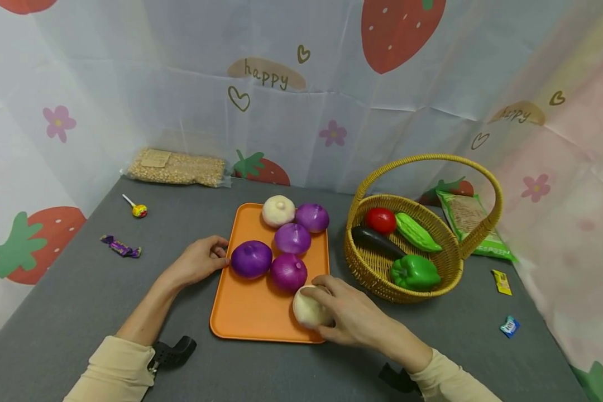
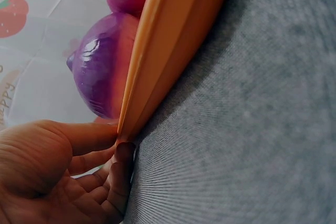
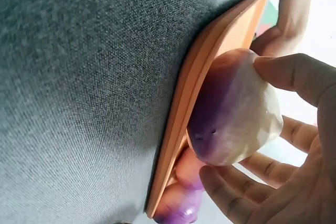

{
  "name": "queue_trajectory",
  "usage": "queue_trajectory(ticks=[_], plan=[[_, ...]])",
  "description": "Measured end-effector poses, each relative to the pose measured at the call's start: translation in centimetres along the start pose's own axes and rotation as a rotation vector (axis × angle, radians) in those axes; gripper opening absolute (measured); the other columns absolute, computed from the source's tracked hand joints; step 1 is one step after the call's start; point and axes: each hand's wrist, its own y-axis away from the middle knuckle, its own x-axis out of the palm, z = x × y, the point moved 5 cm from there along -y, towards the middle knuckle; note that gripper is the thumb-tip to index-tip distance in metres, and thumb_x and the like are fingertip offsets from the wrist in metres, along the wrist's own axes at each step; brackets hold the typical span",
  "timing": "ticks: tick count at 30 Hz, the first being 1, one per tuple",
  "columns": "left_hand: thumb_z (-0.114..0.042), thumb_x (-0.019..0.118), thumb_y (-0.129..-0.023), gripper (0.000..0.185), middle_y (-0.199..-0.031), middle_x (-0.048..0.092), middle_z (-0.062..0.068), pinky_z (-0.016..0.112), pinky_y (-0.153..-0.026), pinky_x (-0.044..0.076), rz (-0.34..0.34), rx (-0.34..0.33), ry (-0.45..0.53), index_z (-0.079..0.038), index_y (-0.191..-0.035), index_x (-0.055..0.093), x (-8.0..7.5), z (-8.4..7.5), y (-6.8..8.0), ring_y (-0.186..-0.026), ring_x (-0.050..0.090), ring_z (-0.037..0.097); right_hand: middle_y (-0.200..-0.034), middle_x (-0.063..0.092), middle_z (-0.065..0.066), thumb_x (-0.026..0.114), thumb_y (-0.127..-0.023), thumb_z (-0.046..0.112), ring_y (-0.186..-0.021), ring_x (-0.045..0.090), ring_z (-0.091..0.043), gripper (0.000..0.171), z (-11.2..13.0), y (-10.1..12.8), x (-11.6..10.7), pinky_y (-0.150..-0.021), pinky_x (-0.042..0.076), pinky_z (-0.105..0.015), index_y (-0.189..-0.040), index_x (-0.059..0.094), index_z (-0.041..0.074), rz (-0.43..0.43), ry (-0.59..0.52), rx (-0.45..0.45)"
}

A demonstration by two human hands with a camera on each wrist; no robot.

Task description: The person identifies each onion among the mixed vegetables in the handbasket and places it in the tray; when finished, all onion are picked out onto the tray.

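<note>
An orange tray (image 1: 246, 318) lies on the grey table and carries several purple onions (image 1: 251, 259) and a white one (image 1: 278, 210) at its far end. My right hand (image 1: 349, 315) grips another white onion (image 1: 309, 307) (image 3: 236, 108) at the tray's near right corner, fingers curled round it. My left hand (image 1: 198, 261) (image 2: 63, 171) rests at the tray's left edge (image 2: 157, 61), fingertips touching the rim beside a purple onion (image 2: 100, 72).
A wicker basket (image 1: 377, 268) right of the tray holds a tomato (image 1: 380, 220), an eggplant, a cucumber and a green pepper (image 1: 415, 272). A lollipop (image 1: 138, 210), wrapped sweets (image 1: 121, 246), and bags of grain (image 1: 178, 167) lie around the table. Curtains close it in.
</note>
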Motion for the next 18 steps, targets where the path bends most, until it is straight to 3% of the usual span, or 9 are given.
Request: queue_trajectory(ticks=[12, 18], plan=[[-0.014, 0.064, -0.091, 0.04, -0.095, 0.062, 0.014, 0.03, -0.072, 0.043, -0.005, 0.005, -0.006, 0.008, -0.124, 0.055, -0.03, 0.0, 0.0, -0.078, 0.056, 0.017, -0.128, 0.055, -0.006, 0.081, -0.078, 0.035, -0.107, 0.06, -0.019, 0.068, -0.3, 0.11, -0.07, -0.085, 0.055, -0.035, -0.137, 0.051, 0.02, 0.005, -0.006, -0.04], [-0.015, 0.065, -0.091, 0.041, -0.095, 0.063, 0.014, 0.029, -0.072, 0.043, -0.003, 0.004, 0.004, 0.008, -0.125, 0.055, -0.01, -0.05, 0.08, -0.078, 0.056, 0.016, -0.133, 0.055, -0.009, 0.078, -0.081, 0.038, -0.113, 0.061, -0.025, 0.067, -0.35, 0.13, -0.81, -0.09, 0.053, -0.043, -0.139, 0.052, 0.019, -0.016, -0.008, 0.004]])
